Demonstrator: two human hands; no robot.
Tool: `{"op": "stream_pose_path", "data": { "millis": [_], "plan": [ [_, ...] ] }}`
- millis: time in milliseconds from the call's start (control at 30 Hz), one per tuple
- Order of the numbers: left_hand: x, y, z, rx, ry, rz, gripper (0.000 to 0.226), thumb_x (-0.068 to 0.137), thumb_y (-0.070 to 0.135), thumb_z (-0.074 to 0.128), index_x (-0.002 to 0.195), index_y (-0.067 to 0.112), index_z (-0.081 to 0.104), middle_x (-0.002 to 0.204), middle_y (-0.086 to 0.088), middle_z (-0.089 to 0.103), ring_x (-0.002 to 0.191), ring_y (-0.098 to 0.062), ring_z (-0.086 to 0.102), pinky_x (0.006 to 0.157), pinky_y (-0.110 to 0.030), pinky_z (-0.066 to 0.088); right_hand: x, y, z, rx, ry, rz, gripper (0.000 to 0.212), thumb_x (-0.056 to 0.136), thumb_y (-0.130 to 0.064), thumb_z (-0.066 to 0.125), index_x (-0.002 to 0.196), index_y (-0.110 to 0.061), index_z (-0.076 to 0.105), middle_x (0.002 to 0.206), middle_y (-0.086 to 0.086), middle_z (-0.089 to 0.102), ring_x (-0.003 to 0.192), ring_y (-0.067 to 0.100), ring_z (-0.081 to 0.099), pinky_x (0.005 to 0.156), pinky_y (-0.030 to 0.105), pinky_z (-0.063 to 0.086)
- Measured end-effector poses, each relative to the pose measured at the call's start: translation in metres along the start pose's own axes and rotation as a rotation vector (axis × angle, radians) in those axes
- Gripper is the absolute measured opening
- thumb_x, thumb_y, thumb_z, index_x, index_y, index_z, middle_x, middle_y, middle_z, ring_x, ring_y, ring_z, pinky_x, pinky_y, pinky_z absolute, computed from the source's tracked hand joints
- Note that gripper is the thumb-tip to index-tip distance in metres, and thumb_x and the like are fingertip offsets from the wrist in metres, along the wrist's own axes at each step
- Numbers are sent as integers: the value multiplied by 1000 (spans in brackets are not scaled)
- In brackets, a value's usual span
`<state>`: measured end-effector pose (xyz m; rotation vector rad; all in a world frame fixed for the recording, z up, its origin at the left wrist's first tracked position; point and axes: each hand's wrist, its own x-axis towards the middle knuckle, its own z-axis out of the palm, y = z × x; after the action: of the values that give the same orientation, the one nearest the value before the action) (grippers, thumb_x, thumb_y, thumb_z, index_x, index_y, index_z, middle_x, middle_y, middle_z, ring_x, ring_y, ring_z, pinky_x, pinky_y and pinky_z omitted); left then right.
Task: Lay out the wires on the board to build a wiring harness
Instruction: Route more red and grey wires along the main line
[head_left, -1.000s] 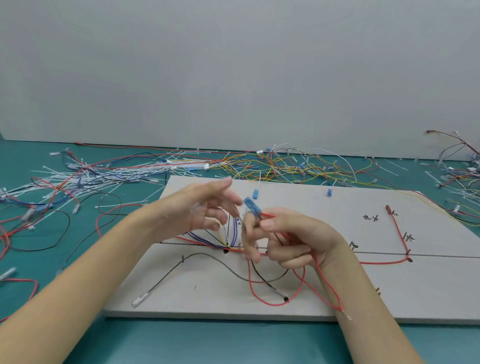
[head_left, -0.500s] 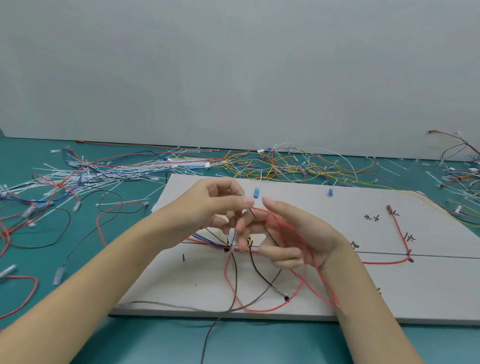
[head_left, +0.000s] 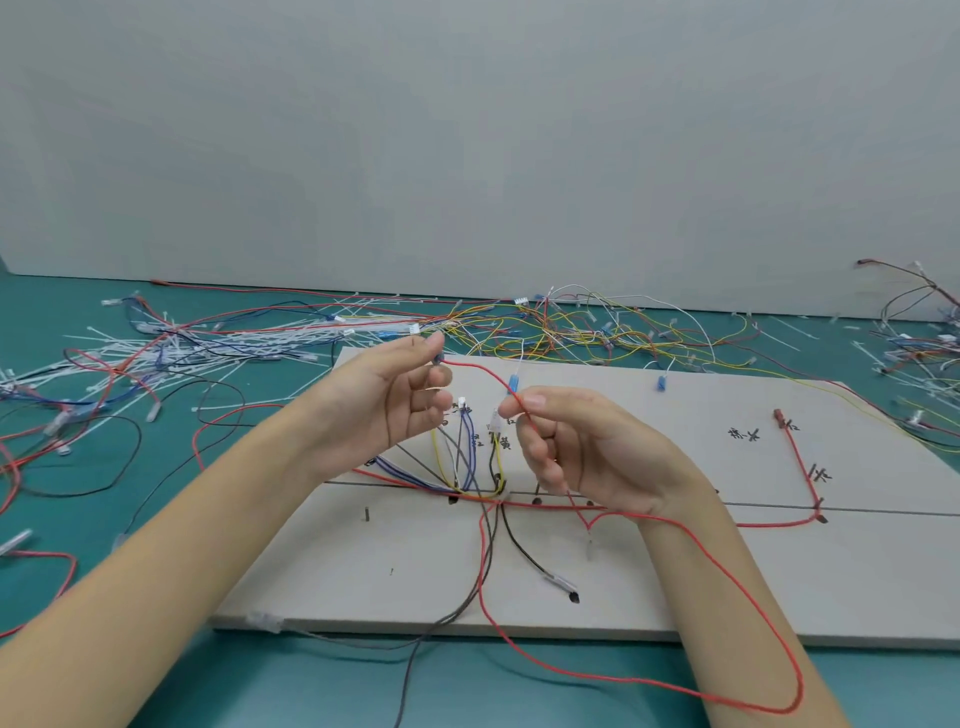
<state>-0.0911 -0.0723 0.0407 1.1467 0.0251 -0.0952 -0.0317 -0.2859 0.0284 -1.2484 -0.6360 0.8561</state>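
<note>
The person holds one red wire (head_left: 475, 370) stretched between both hands above the board (head_left: 675, 571), probably to straighten it and find its end before routing it. The left hand (head_left: 395, 410) is raised with the palm turned inward and pinches the wire's end between thumb and forefinger. The right hand (head_left: 576, 452) pinches the same wire lower down; the rest hangs in a long loop over the counter (head_left: 156, 519) edge. Other wires (head_left: 467, 457) already lie on the board.

Bright even light, soft faint shadows, wide-angle edge bending, perhaps slight softness
</note>
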Motion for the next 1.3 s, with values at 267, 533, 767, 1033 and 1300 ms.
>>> {"op": "stream_pose_path", "data": {
  "millis": [267, 533, 767, 1033, 1300],
  "plan": [
    [0, 7, -10, 225, 92, -73, 25, 75, 35, 69, 91, 18, 60, 66, 7, 57, 43, -2, 44, 38, -12, 39, -4, -2, -5, 39, 36, -60, 21, 87, -29, 59, 97, -19, 75, 50, -7, 44, 29, 0, 25, 30, 11, 23],
    [-8, 20, -18, -209, -40, -276, 24, 70, 9, 76, 88, 6, 61, 72, -3, 62, 39, -4, 56, 29, -11, 38, 1, 1, -8, 15, 125, -19, 19, 83, -24, 67, 97, -17, 76, 56, -7, 37, 39, 2, 26, 35, 14, 20],
    [-3, 16, 1, -884, 59, -35, 26, 98, 1, 38, 91, -11, 60, 80, -13, 69, 57, -16, 71, 50, -18, 53, 2, 9, 4, -243, -161, 90, 39, 82, -17, 67, 120, -26, 68, 114, -4, 68, 54, 4, 48, 47, 14, 39],
    [-6, 8, 9, -1012, 163, 13, 27, 104, 5, 34, 98, -8, 57, 77, -12, 68, 55, -16, 69, 49, -19, 53, 9, 18, 28, -186, -308, 134, 22, 91, -8, 59, 107, -18, 70, 104, 7, 73, 69, 10, 61, 59, 18, 50],
    [0, 8, -6, -718, 287, -111, 26, 102, 10, 39, 85, 4, 58, 67, 0, 64, 41, -3, 59, 40, -14, 46, 9, 11, 26, 10, -49, 15, 20, 88, -28, 61, 88, -19, 79, 62, 0, 69, 45, 6, 57, 45, 14, 44]
  ]
}}
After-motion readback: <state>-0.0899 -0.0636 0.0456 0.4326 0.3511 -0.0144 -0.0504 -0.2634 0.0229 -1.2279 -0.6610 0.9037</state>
